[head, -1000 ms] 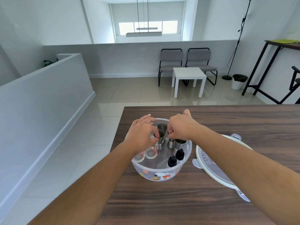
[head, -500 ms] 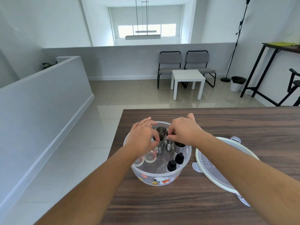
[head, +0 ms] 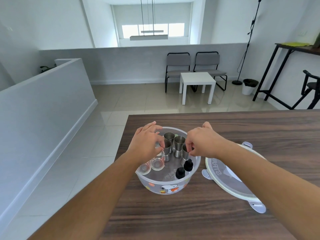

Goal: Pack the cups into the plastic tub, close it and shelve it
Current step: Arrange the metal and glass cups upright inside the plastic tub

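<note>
I am looking at the plastic tub [head: 166, 185], which is sitting open near the left edge of the dark wooden desk [head: 173, 219], a cartoon dog printed on its near wall. Inside the tub, steel cups [head: 179, 144] are standing upright in a cluster toward its far side, two clear glass cups [head: 156, 164] are resting against its left wall, and two small black-capped items [head: 184, 168] are standing at its near right. My left hand [head: 147, 142] is reaching down over the left part of the tub with fingers curled; its fingertips are pressing at a steel cup and the rim of a glass, but I cannot tell whether it is truly gripping either one. My right hand [head: 202, 143] is hovering over the right part of the tub, thumb and forefinger pinching the rim of the rightmost steel cup, which is partly hidden beneath the hand. Just to the right of the tub, the round lid [head: 221, 177] with its grey clip tabs is lying on the desk, partly covered by my right forearm. Beyond the tub, past the far desk edge, a white side table [head: 197, 84] is standing on the tiled floor [head: 121, 104] in front of two grey chairs [head: 194, 64], and farther right of these a small waste bin [head: 249, 86] is sitting by the wall.
</note>
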